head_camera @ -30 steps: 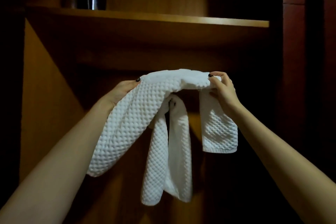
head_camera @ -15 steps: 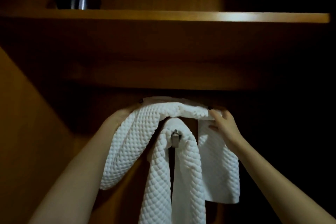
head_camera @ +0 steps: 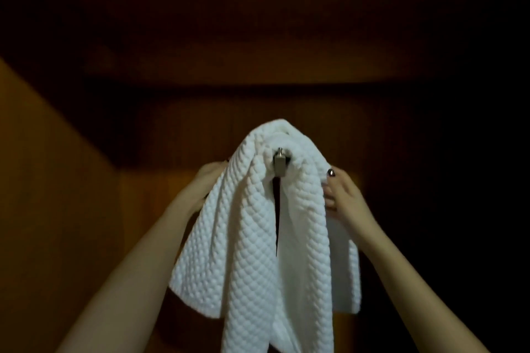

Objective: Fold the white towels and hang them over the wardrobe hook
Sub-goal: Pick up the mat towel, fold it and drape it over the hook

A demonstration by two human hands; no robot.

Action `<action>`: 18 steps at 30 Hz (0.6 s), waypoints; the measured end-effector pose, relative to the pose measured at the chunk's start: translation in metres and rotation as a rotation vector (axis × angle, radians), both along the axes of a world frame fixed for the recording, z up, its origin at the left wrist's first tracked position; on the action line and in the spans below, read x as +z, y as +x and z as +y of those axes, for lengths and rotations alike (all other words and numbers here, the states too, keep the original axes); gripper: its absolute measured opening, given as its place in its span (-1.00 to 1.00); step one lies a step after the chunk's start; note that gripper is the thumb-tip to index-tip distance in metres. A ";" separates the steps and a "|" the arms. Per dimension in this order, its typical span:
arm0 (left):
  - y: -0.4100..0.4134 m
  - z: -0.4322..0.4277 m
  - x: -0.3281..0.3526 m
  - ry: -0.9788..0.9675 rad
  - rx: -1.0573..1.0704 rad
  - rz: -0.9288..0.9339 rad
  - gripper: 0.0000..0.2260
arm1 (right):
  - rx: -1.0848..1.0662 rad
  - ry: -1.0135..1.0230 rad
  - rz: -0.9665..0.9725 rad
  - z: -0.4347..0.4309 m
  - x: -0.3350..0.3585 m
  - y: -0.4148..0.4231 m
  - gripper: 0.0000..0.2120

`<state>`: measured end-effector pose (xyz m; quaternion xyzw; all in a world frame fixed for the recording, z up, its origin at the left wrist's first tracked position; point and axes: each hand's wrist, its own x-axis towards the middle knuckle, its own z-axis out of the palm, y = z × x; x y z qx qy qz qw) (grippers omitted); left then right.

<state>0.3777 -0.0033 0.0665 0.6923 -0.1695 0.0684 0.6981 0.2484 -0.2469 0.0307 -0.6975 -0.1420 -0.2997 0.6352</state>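
White waffle-textured towels [head_camera: 246, 238] drape over a small metal wardrobe hook [head_camera: 279, 165] on the wooden back panel; the hook's tip pokes out between the folds. I cannot tell apart the separate towels in the bunch. My left hand [head_camera: 208, 178] holds the towel's left side, mostly hidden behind the cloth. On the right side my right hand [head_camera: 342, 196] grips the towel's edge, thumb on top with a dark-painted nail.
The wardrobe's wooden left wall [head_camera: 51, 180] stands close on the left. A dim shelf underside [head_camera: 258, 66] spans above the hook. The right side is dark.
The towel I held stretched above the hook has come down over it and now covers the hanging towel. Both hands dropped to the towel's sides. The view moved closer.
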 end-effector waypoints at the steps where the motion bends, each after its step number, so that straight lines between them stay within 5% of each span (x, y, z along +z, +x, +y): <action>1: -0.008 0.000 -0.002 0.007 0.066 -0.068 -0.88 | 0.012 0.037 -0.006 -0.003 0.001 -0.006 -0.75; 7: -0.058 0.002 -0.024 0.045 0.192 -0.560 -0.79 | -0.327 -0.101 -0.114 -0.033 -0.001 -0.014 -0.84; 12: -0.068 -0.013 -0.016 0.169 0.154 -0.561 -0.62 | -0.115 -0.311 -0.070 -0.023 0.010 0.001 -0.71; 18: -0.068 -0.015 -0.007 0.205 0.167 -0.675 -0.70 | -0.231 -0.377 -0.162 -0.027 0.036 0.025 -0.81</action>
